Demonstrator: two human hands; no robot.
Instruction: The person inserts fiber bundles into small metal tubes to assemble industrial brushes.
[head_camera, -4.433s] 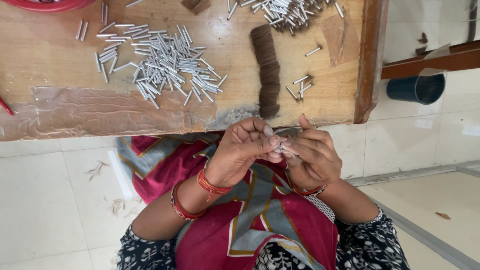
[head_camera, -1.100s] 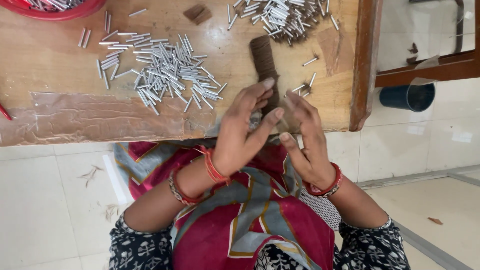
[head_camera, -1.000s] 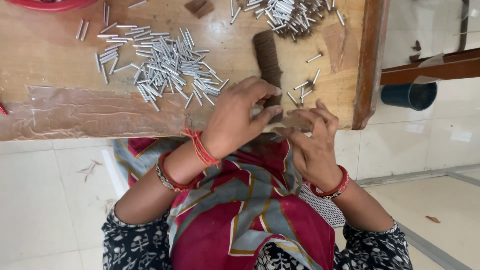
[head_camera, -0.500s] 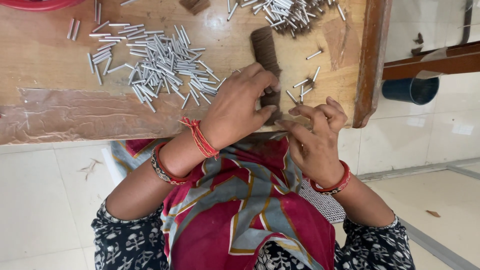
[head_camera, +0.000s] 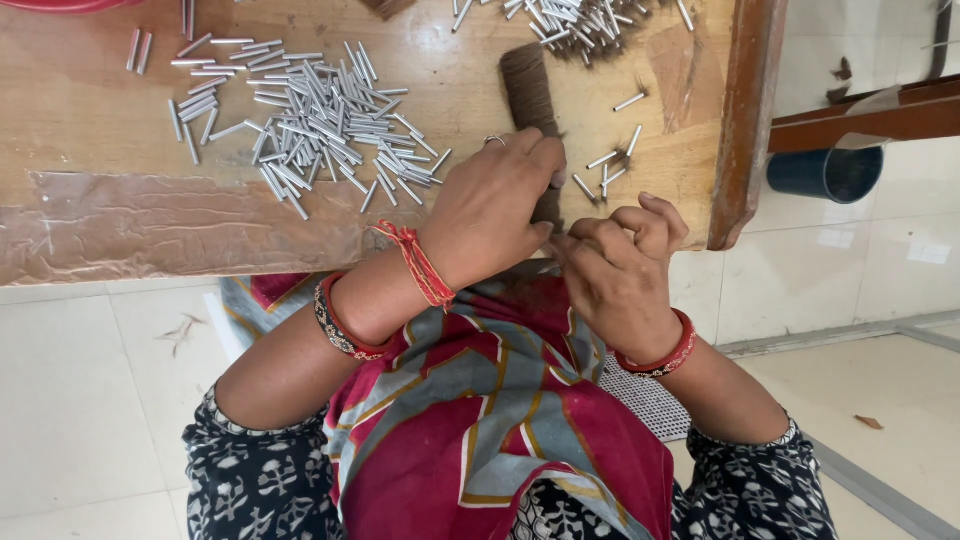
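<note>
Both hands meet at the table (head_camera: 90, 120) edge: left hand (head_camera: 490, 215) presses the soft brown fibre bundle (head_camera: 528, 95); right hand (head_camera: 620, 270) pinches closed, apparently on loose strands. Best gripped mid-length.

brown fibre bundle (head_camera: 527, 92) | silver tubes (head_camera: 310, 115) | red-grey patterned cloth (head_camera: 480, 420) | navy bucket (head_camera: 825, 172)

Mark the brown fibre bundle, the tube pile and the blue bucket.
brown fibre bundle (head_camera: 527, 88): head view, its upper end.
tube pile (head_camera: 320, 120): head view, middle of the heap.
blue bucket (head_camera: 825, 172): head view, its side wall.
</note>
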